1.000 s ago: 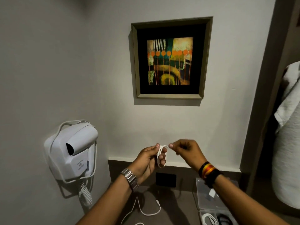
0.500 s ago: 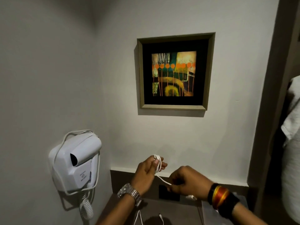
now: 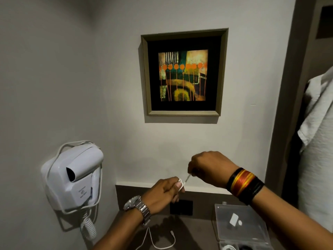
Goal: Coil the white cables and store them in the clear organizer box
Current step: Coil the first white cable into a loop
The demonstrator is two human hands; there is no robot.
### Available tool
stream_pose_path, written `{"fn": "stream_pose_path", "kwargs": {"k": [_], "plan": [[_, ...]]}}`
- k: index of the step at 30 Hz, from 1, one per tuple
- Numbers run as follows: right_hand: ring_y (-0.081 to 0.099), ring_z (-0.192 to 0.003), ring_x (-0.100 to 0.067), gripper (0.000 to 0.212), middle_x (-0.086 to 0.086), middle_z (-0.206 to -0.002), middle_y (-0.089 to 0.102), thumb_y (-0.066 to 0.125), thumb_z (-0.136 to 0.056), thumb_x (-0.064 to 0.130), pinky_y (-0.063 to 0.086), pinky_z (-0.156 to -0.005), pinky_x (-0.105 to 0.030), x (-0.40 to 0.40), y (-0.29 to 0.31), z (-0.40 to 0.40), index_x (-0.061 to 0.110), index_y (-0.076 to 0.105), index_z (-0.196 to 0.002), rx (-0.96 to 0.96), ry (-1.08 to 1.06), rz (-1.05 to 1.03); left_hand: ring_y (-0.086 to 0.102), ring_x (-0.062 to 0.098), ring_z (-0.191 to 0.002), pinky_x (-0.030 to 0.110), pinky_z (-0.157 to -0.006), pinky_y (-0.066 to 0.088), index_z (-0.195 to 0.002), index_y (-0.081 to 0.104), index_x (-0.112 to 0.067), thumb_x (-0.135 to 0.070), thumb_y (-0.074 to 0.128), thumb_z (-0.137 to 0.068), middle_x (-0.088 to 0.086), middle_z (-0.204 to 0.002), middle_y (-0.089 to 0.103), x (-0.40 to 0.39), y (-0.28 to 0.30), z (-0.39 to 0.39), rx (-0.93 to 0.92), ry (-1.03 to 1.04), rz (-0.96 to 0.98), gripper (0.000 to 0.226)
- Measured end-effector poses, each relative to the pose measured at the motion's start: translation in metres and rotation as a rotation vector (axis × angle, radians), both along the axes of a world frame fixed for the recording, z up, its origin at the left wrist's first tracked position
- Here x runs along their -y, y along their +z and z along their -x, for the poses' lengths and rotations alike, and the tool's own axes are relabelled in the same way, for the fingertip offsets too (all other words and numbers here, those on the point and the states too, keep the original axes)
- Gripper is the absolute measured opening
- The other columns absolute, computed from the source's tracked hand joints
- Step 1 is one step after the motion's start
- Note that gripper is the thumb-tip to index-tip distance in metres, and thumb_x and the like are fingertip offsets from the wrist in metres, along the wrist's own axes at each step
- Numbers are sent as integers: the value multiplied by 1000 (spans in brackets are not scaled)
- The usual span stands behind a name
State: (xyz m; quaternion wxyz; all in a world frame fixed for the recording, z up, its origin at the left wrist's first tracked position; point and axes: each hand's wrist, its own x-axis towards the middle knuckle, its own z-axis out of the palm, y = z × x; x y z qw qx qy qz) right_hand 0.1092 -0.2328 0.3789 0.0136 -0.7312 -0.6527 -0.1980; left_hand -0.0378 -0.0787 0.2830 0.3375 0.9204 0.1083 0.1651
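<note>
My left hand [image 3: 164, 193], with a metal watch on the wrist, grips a small coil of white cable [image 3: 180, 183] around its fingers. My right hand [image 3: 209, 168], wearing black, red and yellow wristbands, pinches the cable's free end just above and to the right, pulling it taut. A second white cable [image 3: 158, 240] lies loose on the dark counter below. The clear organizer box [image 3: 239, 226] sits at the lower right with its lid standing open; a coiled white cable shows at its bottom edge.
A white wall-mounted hair dryer [image 3: 75, 177] with a spiral cord hangs at the left. A framed picture [image 3: 183, 73] is on the wall ahead. A black socket plate [image 3: 181, 207] sits at the counter's back. White cloth [image 3: 317, 141] hangs at the right.
My right hand has risen from below the coil to above and right of it, drawing the cable end up. The view has tilted down, showing the box and the counter again.
</note>
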Motion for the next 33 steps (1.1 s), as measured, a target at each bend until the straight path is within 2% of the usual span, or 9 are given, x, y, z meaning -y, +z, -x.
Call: {"fn": "stream_pose_path", "kwargs": {"k": [4,8,11,13,16,19,23,29,33], "plan": [[66,-99,-15,17,4,-108,75,70,-95,32,55,-84,-28,-2,-14,-16,26,78,-108,-95,124,-263,70,16,-91,34,-91,50,-99,60,-25,-52,33,-102,-3,-75,59,13,7,1,-51,-113,236,39],[59,-118,-20,15,2,-123,68,72,-93,35,49,-99,-36,-4,-43,-21,29,80,-104,-204,103,-410,71,21,-93,40,-95,50,-92,59,-22,-39,39,-104,-2,-74,58,22,17,0,31,-165,399,29],[54,-124,-21,16,1,-127,64,71,-94,33,47,-101,-38,-4,-60,-19,32,79,-107,-261,90,-494,67,24,-91,37,-90,52,-88,60,-20,-32,40,-105,1,-74,56,23,21,-1,109,-202,599,29],[58,-112,-17,16,2,-116,66,71,-95,28,51,-92,-35,-4,-70,-16,29,80,-108,-365,91,-533,65,26,-89,33,-83,50,-85,59,-17,-30,41,-103,3,-71,53,23,22,-3,176,-223,721,29],[73,-92,-16,22,1,-102,77,65,-98,8,60,-80,-32,-6,-77,-10,18,80,-111,-1017,161,-535,62,25,-81,33,-80,48,-82,56,-13,-26,42,-101,3,-66,49,24,22,-7,268,-234,861,28],[78,-95,-24,26,-8,-105,82,61,-99,1,62,-79,-29,-2,-84,-9,11,77,-118,-1511,253,-491,57,24,-75,33,-80,50,-80,57,-11,-22,40,-105,4,-66,46,22,21,-6,328,-224,964,32],[76,-105,-26,29,-10,-111,81,67,-95,0,61,-93,-34,0,-92,-9,8,76,-121,-1522,269,-419,55,26,-74,32,-77,52,-82,52,-6,-16,37,-105,8,-68,40,22,21,-4,357,-254,1151,29],[63,-53,-10,10,-6,-73,76,71,-94,12,55,-49,-29,-1,-87,-8,12,81,-96,-1392,63,-491,52,26,-75,34,-78,53,-82,51,-4,-16,39,-102,8,-68,39,24,24,-2,319,-302,1299,26],[73,-60,-26,12,-18,-76,78,64,-97,7,63,-57,-35,-1,-85,-4,5,76,-97,-1586,94,-479,54,28,-72,36,-72,57,-83,50,-5,-15,36,-103,9,-66,39,28,25,-1,320,-299,1307,26]]}}
